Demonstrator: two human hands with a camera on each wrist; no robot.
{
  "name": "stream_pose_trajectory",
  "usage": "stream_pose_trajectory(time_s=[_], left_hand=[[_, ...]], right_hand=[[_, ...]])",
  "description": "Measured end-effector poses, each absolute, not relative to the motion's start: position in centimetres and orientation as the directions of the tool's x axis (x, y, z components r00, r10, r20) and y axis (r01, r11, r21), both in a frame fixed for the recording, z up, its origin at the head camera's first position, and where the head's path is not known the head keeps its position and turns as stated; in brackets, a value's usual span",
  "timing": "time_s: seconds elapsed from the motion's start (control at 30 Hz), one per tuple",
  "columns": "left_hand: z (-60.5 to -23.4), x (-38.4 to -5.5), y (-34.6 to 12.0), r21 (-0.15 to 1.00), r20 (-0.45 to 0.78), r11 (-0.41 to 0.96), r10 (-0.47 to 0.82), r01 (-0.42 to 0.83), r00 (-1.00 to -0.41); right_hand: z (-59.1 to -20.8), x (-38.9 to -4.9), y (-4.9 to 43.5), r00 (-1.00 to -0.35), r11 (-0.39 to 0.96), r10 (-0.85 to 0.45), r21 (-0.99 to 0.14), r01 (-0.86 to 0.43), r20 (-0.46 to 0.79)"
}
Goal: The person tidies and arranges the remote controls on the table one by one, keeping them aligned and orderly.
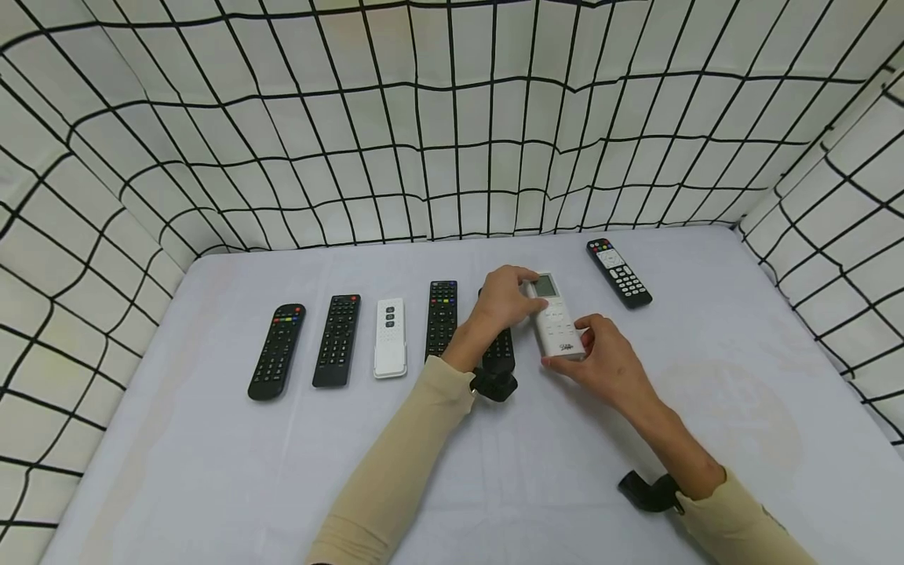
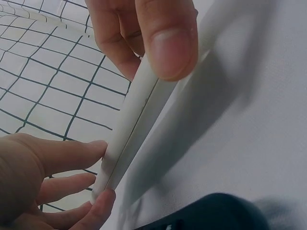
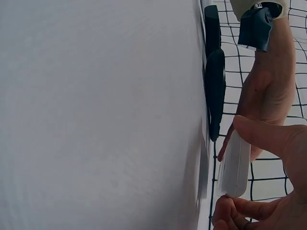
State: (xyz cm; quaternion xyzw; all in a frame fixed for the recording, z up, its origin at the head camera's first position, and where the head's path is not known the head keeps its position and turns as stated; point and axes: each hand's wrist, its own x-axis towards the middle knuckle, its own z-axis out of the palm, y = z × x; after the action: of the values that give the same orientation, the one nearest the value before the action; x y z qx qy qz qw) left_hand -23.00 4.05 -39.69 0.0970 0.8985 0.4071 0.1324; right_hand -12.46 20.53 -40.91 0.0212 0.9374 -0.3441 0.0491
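A white air-conditioner remote (image 1: 554, 322) with a small grey display is held between both hands. My left hand (image 1: 500, 300) grips its display end, thumb on the near side. My right hand (image 1: 609, 361) pinches the lower end between thumb and fingers. In the left wrist view the white remote's edge (image 2: 129, 127) shows with a shadow on the cloth beside it. The right wrist view shows its end (image 3: 237, 165) between thumb and fingers, raised off the cloth. A black remote (image 1: 499, 353) lies partly hidden beneath my left hand and wrist.
To the left lie black remotes (image 1: 277, 353), (image 1: 337, 341) is avoided here by name: a second black remote (image 1: 337, 345), a slim white remote (image 1: 391, 345) and another black remote (image 1: 442, 310). A black remote with pale keys (image 1: 619, 273) lies far right. Black netting (image 1: 452, 145) surrounds the white-clothed table (image 1: 212, 471).
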Motion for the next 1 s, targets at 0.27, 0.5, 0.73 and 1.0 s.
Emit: stream_pose_trajectory(time_s=[0.27, 0.5, 0.73, 1.0], left_hand=[[-39.75, -22.63, 3.94, 0.754, -0.151, 0.651, 0.306, 0.09, -0.94], [-39.63, -22.32, 3.95, 0.735, -0.163, 0.67, 0.324, 0.104, -0.932], [-39.65, -22.19, 3.96, 0.711, -0.17, 0.692, 0.34, 0.124, -0.925], [-39.78, -22.14, 3.93, 0.704, -0.183, 0.7, 0.347, 0.123, -0.92]], right_hand=[[-40.98, -12.11, 20.21, -0.989, 0.776, 0.016, -0.622, 0.105, -0.147], [-40.94, -11.8, 19.9, -0.988, 0.797, 0.006, -0.596, 0.097, -0.154], [-40.94, -11.72, 19.68, -0.983, 0.815, -0.011, -0.571, 0.098, -0.185], [-41.06, -11.79, 19.69, -0.975, 0.816, -0.017, -0.566, 0.114, -0.22]])
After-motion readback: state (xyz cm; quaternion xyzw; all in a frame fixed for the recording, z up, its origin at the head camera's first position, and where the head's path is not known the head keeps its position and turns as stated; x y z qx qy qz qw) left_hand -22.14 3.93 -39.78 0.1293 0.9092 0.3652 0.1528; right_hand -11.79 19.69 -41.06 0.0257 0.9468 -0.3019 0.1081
